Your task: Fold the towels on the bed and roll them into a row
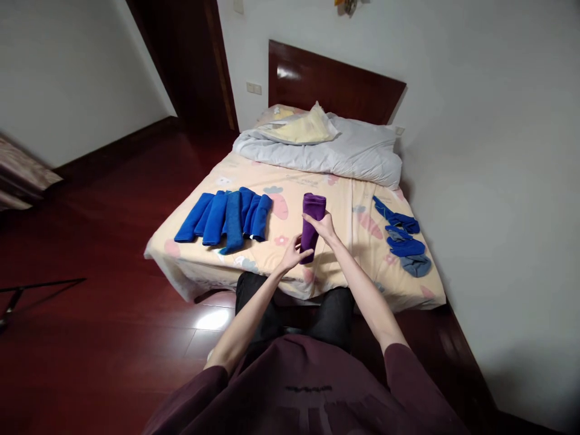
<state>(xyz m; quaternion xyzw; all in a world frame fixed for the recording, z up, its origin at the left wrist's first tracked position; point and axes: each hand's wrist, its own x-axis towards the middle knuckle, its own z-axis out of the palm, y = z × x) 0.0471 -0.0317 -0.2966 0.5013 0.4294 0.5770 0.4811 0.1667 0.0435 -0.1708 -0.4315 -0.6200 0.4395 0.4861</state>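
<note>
A purple towel [310,237], rolled into a thick cylinder, is held between my two hands above the front middle of the bed. My left hand [292,256] grips its near end, the thumb lying across it. Higher up the roll, my right hand [322,226] wraps round it from the right side. To the left of my hands lie several rolled blue towels [214,219] side by side on the sheet. One teal-blue roll [234,223] rests across them, a little looser than the others.
On the bed's right side lie crumpled blue and grey cloth pieces [406,244]. A grey quilt [357,148] and a pale yellow pillow [308,128] are at the headboard [335,81]. A white wall [489,181] runs close along the right. A thin dark stand leg [43,284] reaches over the floor at left.
</note>
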